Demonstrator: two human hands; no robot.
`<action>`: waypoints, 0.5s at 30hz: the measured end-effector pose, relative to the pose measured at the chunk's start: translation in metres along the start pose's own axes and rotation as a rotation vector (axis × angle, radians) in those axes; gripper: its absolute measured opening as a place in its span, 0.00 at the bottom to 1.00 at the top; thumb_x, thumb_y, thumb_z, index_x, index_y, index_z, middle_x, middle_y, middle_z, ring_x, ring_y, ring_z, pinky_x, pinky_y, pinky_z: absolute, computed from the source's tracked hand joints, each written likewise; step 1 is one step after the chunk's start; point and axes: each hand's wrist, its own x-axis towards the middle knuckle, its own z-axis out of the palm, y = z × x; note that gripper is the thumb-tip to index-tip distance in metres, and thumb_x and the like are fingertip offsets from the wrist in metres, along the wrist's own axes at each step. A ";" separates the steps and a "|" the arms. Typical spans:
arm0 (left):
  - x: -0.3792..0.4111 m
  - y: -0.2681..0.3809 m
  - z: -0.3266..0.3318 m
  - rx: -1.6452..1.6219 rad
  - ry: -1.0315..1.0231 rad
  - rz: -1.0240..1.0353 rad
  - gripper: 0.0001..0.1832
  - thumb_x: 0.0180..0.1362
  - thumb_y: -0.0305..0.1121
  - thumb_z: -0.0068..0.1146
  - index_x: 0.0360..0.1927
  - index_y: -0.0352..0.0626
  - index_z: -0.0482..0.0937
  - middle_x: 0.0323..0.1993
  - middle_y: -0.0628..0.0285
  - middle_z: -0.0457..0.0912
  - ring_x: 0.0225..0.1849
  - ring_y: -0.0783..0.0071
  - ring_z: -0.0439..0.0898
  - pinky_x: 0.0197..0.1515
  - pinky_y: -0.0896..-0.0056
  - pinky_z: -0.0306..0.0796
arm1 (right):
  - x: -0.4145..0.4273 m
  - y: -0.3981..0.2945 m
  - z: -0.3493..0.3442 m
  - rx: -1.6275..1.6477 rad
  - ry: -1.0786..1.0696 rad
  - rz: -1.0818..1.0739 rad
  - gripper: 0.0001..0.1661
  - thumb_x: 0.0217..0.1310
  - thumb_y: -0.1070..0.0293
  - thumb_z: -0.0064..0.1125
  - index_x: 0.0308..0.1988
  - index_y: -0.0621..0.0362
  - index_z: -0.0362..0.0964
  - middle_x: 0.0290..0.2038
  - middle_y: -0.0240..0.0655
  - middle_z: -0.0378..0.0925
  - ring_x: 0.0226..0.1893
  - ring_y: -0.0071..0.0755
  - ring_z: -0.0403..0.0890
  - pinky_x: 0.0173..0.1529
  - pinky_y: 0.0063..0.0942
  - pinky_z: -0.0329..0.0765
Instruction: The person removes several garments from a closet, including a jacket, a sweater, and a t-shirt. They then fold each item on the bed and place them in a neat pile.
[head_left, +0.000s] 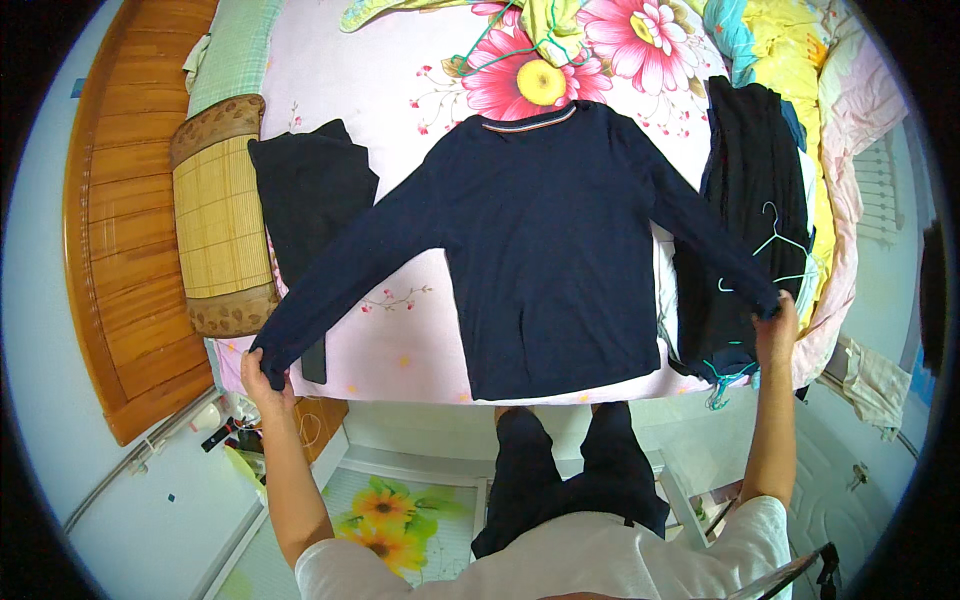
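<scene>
A dark navy long-sleeved shirt (551, 255) is spread out on the bed's floral sheet (390, 352), its striped collar at the far side and its hem near the bed's front edge. My left hand (266, 382) grips the cuff of the sleeve stretched out to the left. The other sleeve's cuff is pinched in my right hand (776, 326), above the pile of dark clothes (757, 150). Black folded clothing (315, 195) lies at the left, partly covered by the left sleeve.
A bamboo-faced pillow (217, 217) rests by the wooden headboard (127, 210). Light green hangers (776, 238) lie on the right pile, with more hangers (721, 382) at its near end. Beyond the collar is a yellow-green garment (551, 30) with a hanger. Rumpled yellow bedding (795, 45) borders the right side.
</scene>
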 end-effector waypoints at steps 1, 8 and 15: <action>-0.014 0.010 0.007 -0.008 -0.062 0.052 0.03 0.63 0.31 0.59 0.37 0.46 0.77 0.33 0.61 0.84 0.27 0.70 0.82 0.25 0.69 0.76 | 0.003 -0.016 -0.003 0.079 -0.018 -0.037 0.16 0.74 0.55 0.57 0.52 0.52 0.75 0.45 0.32 0.83 0.41 0.29 0.85 0.34 0.26 0.82; -0.103 0.012 0.086 -0.098 -0.354 0.095 0.05 0.64 0.25 0.59 0.43 0.43 0.78 0.42 0.55 0.89 0.40 0.66 0.89 0.48 0.65 0.85 | 0.024 -0.047 -0.023 0.091 -0.037 -0.064 0.12 0.75 0.60 0.55 0.51 0.53 0.75 0.42 0.31 0.83 0.38 0.27 0.84 0.32 0.27 0.80; -0.082 -0.012 0.053 0.051 -0.153 0.072 0.08 0.65 0.31 0.60 0.46 0.45 0.78 0.42 0.60 0.87 0.40 0.70 0.87 0.40 0.69 0.81 | 0.052 -0.050 -0.069 -0.027 0.131 -0.024 0.12 0.74 0.60 0.57 0.50 0.51 0.75 0.44 0.30 0.82 0.41 0.27 0.83 0.36 0.28 0.78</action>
